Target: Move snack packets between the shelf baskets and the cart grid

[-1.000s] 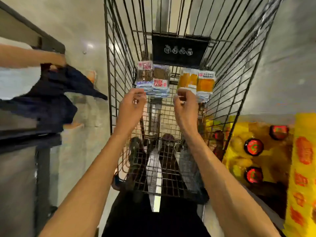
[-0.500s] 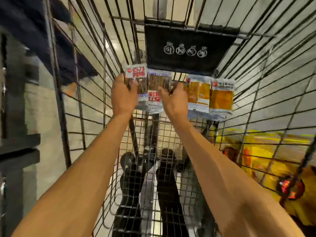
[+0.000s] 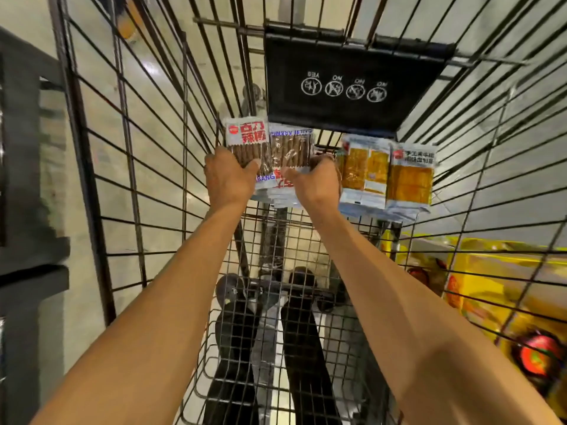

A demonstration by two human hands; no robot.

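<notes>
Grip: your left hand (image 3: 228,179) and right hand (image 3: 316,182), fingers curled round the brown-stick packets (image 3: 291,148) | Place: cart (image 3: 306,237) floor, far edge | Axis: away from you, stack between both hands

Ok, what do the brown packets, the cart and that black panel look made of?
Brown packets: thin glossy plastic film, partly clear. The sticks show through and glare streaks it.
Cart: metal wire, dark and likely coated, with thin rods crossed in a grid.
Black panel: probably matte moulded plastic with white printed icons, though that is uncertain.
</notes>
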